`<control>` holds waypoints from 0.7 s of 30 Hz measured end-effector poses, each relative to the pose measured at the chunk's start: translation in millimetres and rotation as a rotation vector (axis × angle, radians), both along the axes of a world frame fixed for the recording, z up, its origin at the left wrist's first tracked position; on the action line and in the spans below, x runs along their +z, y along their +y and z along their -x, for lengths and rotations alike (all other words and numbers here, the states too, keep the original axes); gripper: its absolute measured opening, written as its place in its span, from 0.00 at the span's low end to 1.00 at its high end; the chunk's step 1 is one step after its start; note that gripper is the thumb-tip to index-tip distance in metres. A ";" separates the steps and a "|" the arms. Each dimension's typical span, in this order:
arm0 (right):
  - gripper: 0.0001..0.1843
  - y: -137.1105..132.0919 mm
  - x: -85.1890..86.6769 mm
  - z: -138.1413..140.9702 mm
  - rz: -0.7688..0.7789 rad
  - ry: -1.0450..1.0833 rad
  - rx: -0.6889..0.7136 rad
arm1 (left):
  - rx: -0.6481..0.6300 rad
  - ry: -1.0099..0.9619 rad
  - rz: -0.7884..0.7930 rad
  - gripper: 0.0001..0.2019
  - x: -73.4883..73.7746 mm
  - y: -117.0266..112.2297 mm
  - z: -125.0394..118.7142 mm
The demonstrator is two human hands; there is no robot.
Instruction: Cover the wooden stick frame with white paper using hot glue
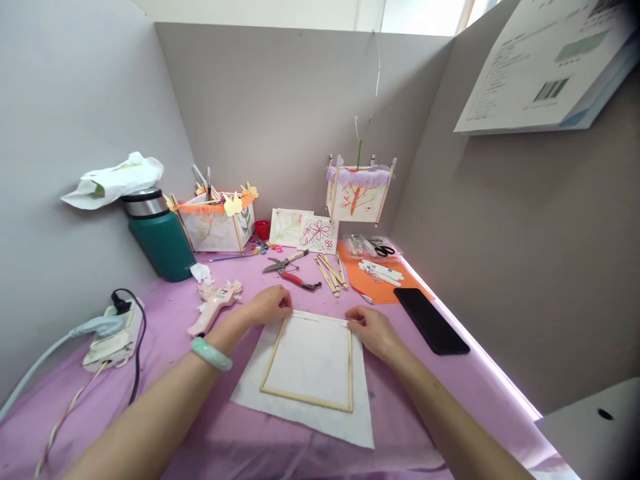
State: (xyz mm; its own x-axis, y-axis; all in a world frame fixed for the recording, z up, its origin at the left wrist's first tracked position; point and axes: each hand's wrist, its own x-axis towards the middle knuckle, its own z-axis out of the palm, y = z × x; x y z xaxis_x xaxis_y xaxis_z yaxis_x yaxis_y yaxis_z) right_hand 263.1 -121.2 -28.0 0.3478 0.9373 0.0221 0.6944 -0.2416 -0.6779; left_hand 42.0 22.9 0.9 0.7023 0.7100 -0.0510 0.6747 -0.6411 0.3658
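Observation:
A white sheet of paper lies flat before me, with a thin wooden stick frame resting on it. The sheet's far edge is folded over the frame's top bar, which is hidden under it. At the far left corner my left hand pinches the folded edge, its fingers closed. My right hand pinches the same edge at the far right corner. Past the left hand lie red-handled pruning shears. A pink glue gun is to the left of that hand.
A green bottle and power strip stand left. A black phone and orange sheet lie right. Short sticks, drawn cards and a pen box are behind. A paper lantern hangs at the back.

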 end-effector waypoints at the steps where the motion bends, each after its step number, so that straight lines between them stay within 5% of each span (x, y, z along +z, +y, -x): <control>1: 0.12 3.5 0.9 1.6 -0.008 0.000 0.002 | 0.012 -0.002 0.011 0.08 3.1 -2.4 4.7; 7: 0.16 35.5 11.7 6.0 -0.086 -0.021 -0.031 | 0.129 -0.055 -0.029 0.12 22.1 1.5 21.3; 11: 0.18 32.6 10.7 -0.3 -0.082 -0.058 -0.087 | 0.219 -0.063 -0.122 0.20 22.9 -0.5 32.8; 15: 0.13 -5.5 2.8 1.2 0.012 -0.164 -0.020 | 0.234 -0.058 -0.197 0.16 9.4 -35.5 57.6; 21: 0.09 -63.4 -1.2 25.5 0.018 -0.252 0.013 | 0.176 -0.268 -0.288 0.11 -31.5 -113.3 91.3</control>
